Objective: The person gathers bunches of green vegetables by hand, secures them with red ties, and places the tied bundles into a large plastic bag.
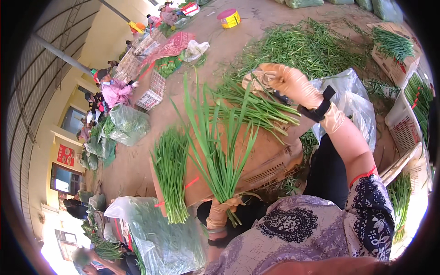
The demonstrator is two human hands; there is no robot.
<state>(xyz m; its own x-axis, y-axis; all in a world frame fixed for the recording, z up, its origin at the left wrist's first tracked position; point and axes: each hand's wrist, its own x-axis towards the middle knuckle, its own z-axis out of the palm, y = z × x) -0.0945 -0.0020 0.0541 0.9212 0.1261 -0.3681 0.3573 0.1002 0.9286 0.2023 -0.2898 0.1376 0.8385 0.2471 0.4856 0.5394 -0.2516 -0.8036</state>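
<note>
My left hand (219,213), in a thin pale glove, is closed around the stalk ends of a bunch of garlic chives (222,172); the long green leaves fan out away from me. My right hand (293,85), also gloved, is raised over loose garlic chives (263,112) at the far end of the work board. Its fingers point left and look partly bent, with nothing visible in them. To the left of the held bunch, a thicker bundle of chives (168,176) lies beside a red strip (191,183). A whitish cloth-like thing (258,80) sits near my right fingers.
A brown board (256,145) rests on a plastic crate (275,170) before me. Leaf scraps (307,48) cover the floor beyond. Clear plastic bags (355,103) lie to the right, near a crate of chives (403,123). A filled bag (160,233) stands left. Other people (117,91) sit farther left.
</note>
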